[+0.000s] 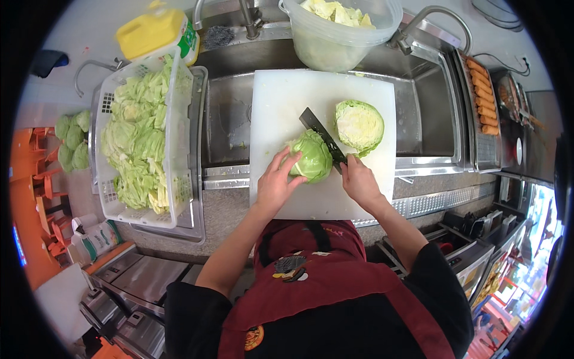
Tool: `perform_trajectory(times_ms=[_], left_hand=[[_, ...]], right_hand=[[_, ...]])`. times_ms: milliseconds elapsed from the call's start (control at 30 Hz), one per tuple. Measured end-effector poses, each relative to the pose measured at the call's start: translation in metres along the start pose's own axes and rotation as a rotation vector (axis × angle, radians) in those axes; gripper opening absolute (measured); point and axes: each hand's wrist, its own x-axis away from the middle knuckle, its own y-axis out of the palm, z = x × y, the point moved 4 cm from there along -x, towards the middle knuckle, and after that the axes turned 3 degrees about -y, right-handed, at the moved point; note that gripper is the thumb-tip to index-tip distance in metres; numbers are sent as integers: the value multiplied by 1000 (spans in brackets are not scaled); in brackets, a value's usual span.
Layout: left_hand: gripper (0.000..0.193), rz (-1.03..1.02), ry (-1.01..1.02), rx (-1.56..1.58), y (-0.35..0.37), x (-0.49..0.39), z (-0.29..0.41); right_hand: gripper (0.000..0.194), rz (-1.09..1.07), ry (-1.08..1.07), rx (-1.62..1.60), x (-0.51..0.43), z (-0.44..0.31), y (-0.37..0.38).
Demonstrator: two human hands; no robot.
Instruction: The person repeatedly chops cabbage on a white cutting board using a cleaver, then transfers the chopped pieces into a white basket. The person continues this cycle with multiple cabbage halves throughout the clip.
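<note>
On the white cutting board [287, 98] my left hand [276, 181] rests its spread fingers and thumb against the left side of a green cabbage piece [313, 157], rounded side up. My right hand [361, 181] grips the handle of a dark-bladed knife [319, 126]. The blade lies along the right side of that piece, its squared end pointing up and left. To the right of the knife sits a cabbage half [359, 125], its pale cut face up. Whether the blade touches the board is unclear.
The board lies across a steel sink [226, 107]. A clear tub [336, 45] of cabbage leaves stands beyond it. Left are a white basket [171, 148] of cut cabbage, a yellow jug [152, 33] and whole cabbages [74, 139]. Fried rolls [485, 98] lie in a tray at right.
</note>
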Motion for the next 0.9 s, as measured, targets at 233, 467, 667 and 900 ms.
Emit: perform_trajectory(times_ms=[233,467,667,900], left_hand=[[65,9,-13,2,6,6,-6],[66,34,43,-11,10,7,-13],[65,92,59,9,13,12,-14],[59,91,62,83,9,13,-29]], right_hand=[[18,258,-136,-3,21,11,-21],[19,114,-114,18,8,-4,14],[19,145,-84,-12,34,2,5],[18,134,-109,21,15,-11,25]])
